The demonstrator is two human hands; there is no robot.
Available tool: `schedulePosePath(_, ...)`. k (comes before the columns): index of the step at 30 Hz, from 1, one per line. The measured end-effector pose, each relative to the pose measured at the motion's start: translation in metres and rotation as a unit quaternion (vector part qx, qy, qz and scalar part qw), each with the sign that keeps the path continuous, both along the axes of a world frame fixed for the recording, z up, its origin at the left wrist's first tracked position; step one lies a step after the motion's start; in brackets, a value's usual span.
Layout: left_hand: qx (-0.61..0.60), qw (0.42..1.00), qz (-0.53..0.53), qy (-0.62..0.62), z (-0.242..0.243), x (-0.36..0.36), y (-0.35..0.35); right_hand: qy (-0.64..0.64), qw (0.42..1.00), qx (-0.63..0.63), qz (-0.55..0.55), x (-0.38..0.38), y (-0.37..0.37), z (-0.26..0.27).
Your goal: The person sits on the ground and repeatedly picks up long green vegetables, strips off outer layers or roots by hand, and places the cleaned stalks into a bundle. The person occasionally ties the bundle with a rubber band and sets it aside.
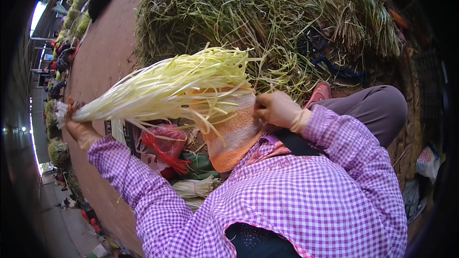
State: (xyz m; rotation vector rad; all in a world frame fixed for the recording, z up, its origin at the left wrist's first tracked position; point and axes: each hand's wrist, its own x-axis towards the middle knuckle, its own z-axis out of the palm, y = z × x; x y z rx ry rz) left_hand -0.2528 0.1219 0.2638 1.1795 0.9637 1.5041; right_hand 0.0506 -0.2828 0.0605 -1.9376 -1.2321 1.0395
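Note:
My left hand (79,127) is wrapped round the white stem ends of a large bunch of pale yellow blanched chives (175,84). The bunch lies nearly level across the view, its loose yellow leaf tips fanning out to the right. Under those tips, an orange and pale striped towel (229,147) covers my lap. My right hand (280,109) is just beyond the tips, at the towel's right edge. Its fingers are curled and blurred, and I cannot tell whether they pinch anything.
A big heap of green leaves (215,18) covers the ground ahead, with dark blue straps (337,68) at its right. Beside my lap are red ties (159,147), a pink plastic bag (170,134) and a banded pale bundle (197,187). Bare floor (104,43) runs along the left.

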Motion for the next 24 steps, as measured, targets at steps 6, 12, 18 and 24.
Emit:
schedulePosePath(6, 0.05, 0.998, 0.016, 0.028, 0.0, -0.021, -0.024, -0.178, 0.97, -0.167, 0.004, 0.035, -0.029, -0.028)
schedulePosePath(12, 0.034, 0.999, 0.016, -0.002, 0.001, -0.03, -0.023, 0.143, 0.979, 0.017, -0.145, 0.039, 0.008, -0.013)
schedulePosePath(18, 0.029, 0.999, 0.016, -0.032, 0.0, -0.04, -0.021, 0.222, 0.962, 0.045, -0.155, 0.033, 0.035, -0.032)
schedulePosePath(24, 0.06, 0.994, 0.006, -0.088, 0.001, -0.063, 0.013, 0.132, 0.957, -0.159, -0.202, 0.071, 0.0, -0.079)
